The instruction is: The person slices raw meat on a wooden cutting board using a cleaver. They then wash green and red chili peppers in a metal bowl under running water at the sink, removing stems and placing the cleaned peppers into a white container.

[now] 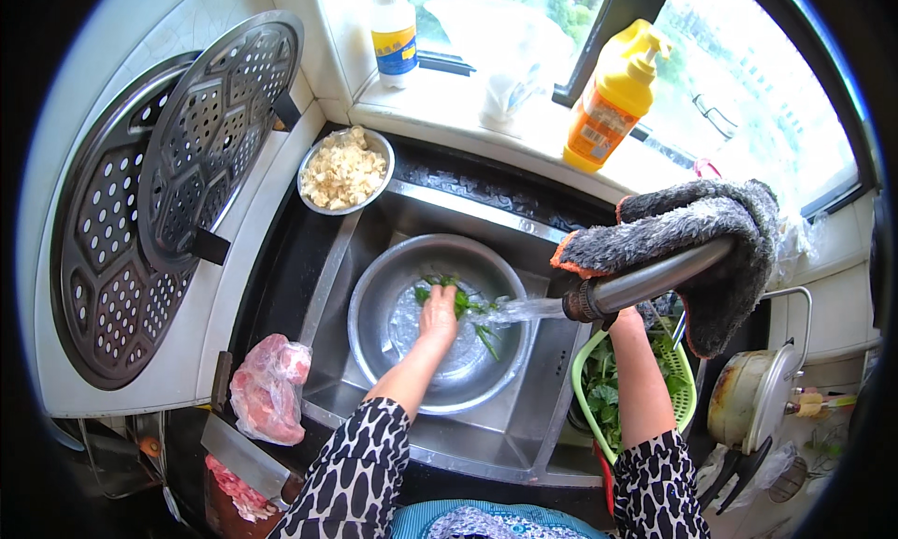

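Note:
My left hand (439, 314) holds a bunch of leafy greens (463, 304) inside a round metal basin (361, 321), which stands in the stainless steel sink (515, 420). Water runs from the faucet (631, 279) into the basin, beside the greens. A grey cloth with orange edging (729, 216) is draped over the faucet. My right hand (626, 320) is at the underside of the faucet, its fingers mostly hidden. Below my right forearm sits a green plastic basket (684, 384) with more leafy greens (603, 391) in it.
A bowl of pale, torn pieces (344, 170) stands at the sink's back left corner. Bagged raw meat (270, 388), a cleaver (245, 458) and cut meat (238, 490) lie left. Yellow pump bottle (610, 97) stands on the sill; a lidded pot (747, 398) is at right.

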